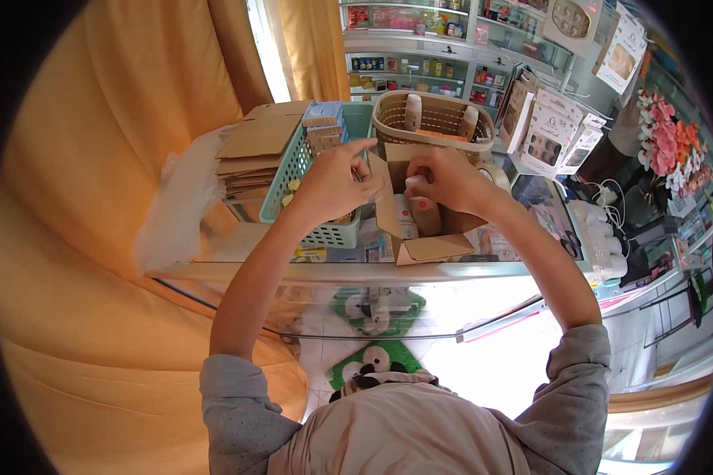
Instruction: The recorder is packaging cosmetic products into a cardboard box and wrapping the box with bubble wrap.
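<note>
An open cardboard box (434, 249) stands on the glass counter in front of me, its flaps folded outward. Inside it are a white bottle (405, 217) and, beside it, a beige bottle (426, 217) with a white cap; both bear print. My right hand (451, 178) reaches over the box and pinches the beige bottle's cap between thumb and fingers. Close to the box's left flap (383, 205), my left hand (336, 181) hovers with its fingers apart and nothing in them. The bottom of the box is partly hidden.
A green plastic basket (333, 236) holding small boxes (322, 114) sits left, beside stacked flat cardboard (261, 133) and bubble wrap (175, 202). Behind the box is a beige basket (386, 127) with bottles. Scissors (569, 240) and a tape roll (494, 175) lie right.
</note>
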A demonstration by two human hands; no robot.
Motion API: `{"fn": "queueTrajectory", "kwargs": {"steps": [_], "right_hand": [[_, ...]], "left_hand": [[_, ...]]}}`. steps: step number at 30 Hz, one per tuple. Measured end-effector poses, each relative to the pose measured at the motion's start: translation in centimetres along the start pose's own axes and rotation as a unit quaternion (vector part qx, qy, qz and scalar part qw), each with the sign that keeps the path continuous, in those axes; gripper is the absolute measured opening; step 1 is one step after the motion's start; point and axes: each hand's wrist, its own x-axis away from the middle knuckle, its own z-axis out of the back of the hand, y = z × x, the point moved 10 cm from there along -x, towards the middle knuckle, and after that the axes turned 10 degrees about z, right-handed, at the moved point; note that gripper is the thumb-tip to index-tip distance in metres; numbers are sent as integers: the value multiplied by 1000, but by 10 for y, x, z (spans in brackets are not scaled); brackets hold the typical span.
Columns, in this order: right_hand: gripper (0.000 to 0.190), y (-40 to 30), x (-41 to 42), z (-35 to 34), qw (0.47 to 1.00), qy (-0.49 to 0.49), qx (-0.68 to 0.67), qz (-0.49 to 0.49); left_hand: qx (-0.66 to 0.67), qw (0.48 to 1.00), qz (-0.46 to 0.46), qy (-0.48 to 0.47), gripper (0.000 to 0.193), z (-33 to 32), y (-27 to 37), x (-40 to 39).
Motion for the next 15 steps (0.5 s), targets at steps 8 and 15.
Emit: {"fn": "queueTrajectory", "kwargs": {"steps": [8, 15], "right_hand": [[27, -33, 22, 20, 975, 99, 155, 126], [41, -61, 59, 4, 983, -140, -41, 111]], "left_hand": [[6, 1000, 12, 1, 55, -2, 2, -1], [29, 998, 46, -28, 53, -4, -5, -3]]}}
